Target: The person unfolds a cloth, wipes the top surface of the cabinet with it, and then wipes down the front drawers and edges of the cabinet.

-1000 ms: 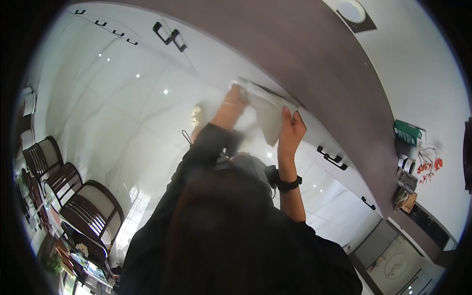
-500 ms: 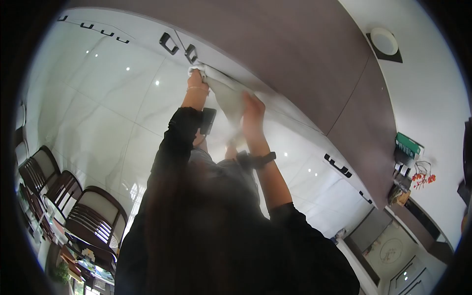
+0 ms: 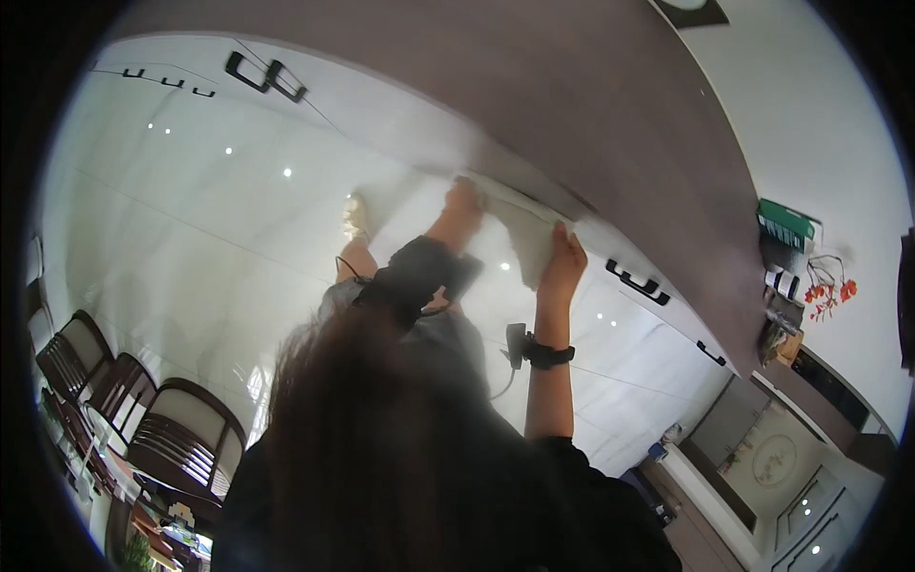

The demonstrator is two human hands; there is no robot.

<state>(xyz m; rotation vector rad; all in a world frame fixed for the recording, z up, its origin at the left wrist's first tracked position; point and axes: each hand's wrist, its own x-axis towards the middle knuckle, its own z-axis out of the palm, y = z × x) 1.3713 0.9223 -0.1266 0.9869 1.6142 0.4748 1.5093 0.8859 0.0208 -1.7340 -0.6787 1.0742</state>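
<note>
A pale cloth (image 3: 522, 236) stretches between my two hands along the front edge of the brown countertop (image 3: 400, 86). My left hand (image 3: 464, 202), blurred, is closed on the cloth's left end against the white cabinet front. At the other end, my right hand (image 3: 563, 257) grips the cloth with fingers up near the counter edge. The cloth's lower part hangs down between them over the glossy floor. A black strap with a small device (image 3: 541, 353) is on my right wrist.
Black cabinet handles (image 3: 637, 282) stick out to the right, with another handle pair (image 3: 265, 76) at upper left. A green box (image 3: 786, 219) and red flowers (image 3: 831, 291) stand at the counter's far right. Dark chairs (image 3: 186, 434) are at lower left.
Both hands and the cloth have moved right along the cabinet, away from the handle pair. My body has shifted too, and a light-coloured shoe now shows on the floor.
</note>
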